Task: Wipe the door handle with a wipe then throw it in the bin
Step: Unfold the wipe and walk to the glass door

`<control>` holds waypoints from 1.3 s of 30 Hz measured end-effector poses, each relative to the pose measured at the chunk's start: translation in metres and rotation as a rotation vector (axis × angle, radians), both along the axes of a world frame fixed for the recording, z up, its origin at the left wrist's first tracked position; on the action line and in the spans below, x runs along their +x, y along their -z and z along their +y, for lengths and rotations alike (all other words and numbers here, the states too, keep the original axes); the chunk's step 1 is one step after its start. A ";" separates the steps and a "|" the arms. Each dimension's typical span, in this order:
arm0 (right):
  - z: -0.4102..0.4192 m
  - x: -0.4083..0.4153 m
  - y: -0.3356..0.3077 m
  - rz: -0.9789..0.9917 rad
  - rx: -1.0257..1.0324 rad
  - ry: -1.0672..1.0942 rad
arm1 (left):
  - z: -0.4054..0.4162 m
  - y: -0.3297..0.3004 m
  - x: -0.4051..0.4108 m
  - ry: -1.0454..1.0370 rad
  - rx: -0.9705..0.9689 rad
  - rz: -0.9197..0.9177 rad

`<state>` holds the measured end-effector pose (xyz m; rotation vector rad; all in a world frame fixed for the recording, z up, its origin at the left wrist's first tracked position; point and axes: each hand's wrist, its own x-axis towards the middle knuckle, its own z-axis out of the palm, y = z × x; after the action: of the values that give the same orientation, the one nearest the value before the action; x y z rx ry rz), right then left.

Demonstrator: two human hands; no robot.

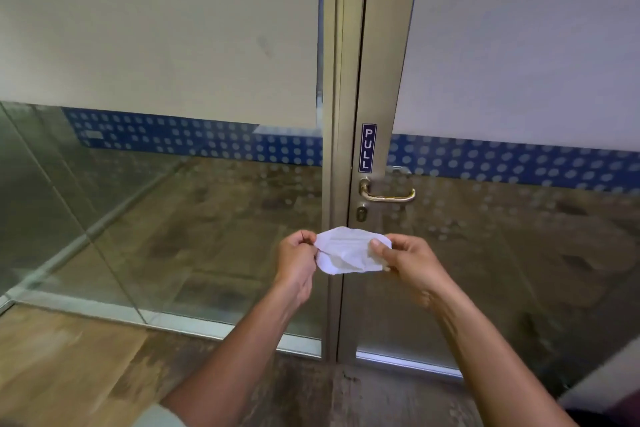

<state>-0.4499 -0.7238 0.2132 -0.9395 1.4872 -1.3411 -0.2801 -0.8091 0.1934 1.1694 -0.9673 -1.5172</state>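
Note:
A brass lever door handle sits on the metal frame of a glass door, under a blue "PULL" sticker and above a keyhole. Below the handle, a crumpled white wipe is stretched between both hands. My left hand pinches its left edge and my right hand pinches its right edge. The wipe hangs a little below the keyhole, apart from the handle. No bin is in view.
The glass door has a frosted upper part and a blue dotted band. A fixed glass panel stands to the left of the metal frame. Wooden floor lies at the lower left.

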 end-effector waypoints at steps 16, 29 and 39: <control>-0.027 0.020 0.003 -0.005 0.118 0.316 | -0.039 -0.003 0.006 0.223 -0.344 -0.386; -0.027 -0.037 0.000 -0.269 0.007 0.361 | -0.066 0.004 -0.010 0.459 0.032 -0.175; -0.036 -0.073 -0.007 0.055 -0.028 0.314 | -0.073 -0.008 -0.042 0.314 0.036 -0.051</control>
<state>-0.5228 -0.7598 0.2204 -0.7868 1.7144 -1.5728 -0.3226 -0.8823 0.2013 1.1240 -1.2050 -1.7642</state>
